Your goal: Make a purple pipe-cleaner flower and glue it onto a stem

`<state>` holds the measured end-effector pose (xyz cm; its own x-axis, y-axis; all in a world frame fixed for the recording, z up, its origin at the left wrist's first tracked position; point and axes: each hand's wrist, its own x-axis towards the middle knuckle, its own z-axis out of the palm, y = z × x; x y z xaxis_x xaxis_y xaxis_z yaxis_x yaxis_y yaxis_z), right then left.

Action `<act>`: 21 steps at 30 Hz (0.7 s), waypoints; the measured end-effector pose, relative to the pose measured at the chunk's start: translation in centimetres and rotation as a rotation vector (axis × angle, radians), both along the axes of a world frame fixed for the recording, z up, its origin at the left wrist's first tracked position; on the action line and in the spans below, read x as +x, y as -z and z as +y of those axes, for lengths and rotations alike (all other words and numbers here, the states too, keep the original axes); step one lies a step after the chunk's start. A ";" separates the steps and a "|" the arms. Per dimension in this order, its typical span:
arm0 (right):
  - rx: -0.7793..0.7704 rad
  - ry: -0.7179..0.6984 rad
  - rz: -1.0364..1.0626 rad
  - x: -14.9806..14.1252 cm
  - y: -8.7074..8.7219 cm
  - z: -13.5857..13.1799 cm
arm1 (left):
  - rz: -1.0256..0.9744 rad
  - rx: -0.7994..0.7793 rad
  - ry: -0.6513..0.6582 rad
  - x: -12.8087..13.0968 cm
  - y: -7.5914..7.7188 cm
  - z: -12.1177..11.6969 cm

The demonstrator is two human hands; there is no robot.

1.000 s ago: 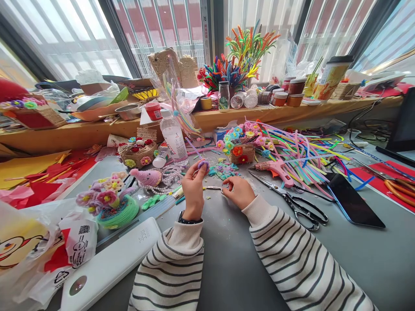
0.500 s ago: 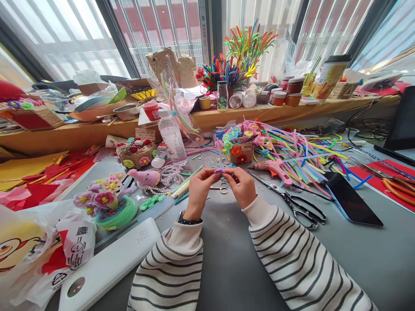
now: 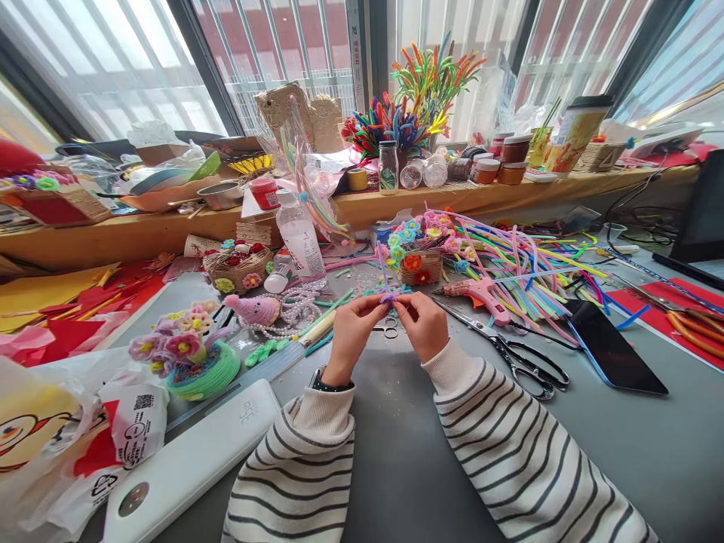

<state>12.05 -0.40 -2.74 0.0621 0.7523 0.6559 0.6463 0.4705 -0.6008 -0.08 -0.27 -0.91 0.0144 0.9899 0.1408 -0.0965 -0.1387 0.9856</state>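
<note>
While your left hand (image 3: pixel 351 332) and right hand (image 3: pixel 423 327) meet above the worktop (image 3: pixel 396 452), their fingers (image 3: pixel 366 305) clamp a fuzzy purple piece (image 3: pixel 388 299) between them, apparently to steady it | purple stalk (image 3: pixel 381 264) points up, clear of your grip | small scissors (image 3: pixel 385 328) lie near, partly hidden

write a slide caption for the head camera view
Left hand and right hand pinch a purple pipe cleaner over a cluttered grey table.

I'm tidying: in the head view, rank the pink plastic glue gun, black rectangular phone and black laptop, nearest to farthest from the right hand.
1. Pink glue gun, just right of the right hand.
2. Black phone, farther right.
3. Black laptop, at the right edge.
</note>
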 end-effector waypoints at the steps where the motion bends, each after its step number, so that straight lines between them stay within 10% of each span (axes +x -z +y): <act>1: 0.013 0.006 -0.025 0.0 0.0 0.0 | -0.012 -0.014 0.006 0.0 -0.1 -0.1; 21: 0.094 -0.008 -0.158 0.1 0.0 0.0 | 0.367 0.369 -0.172 0.5 0.2 -0.3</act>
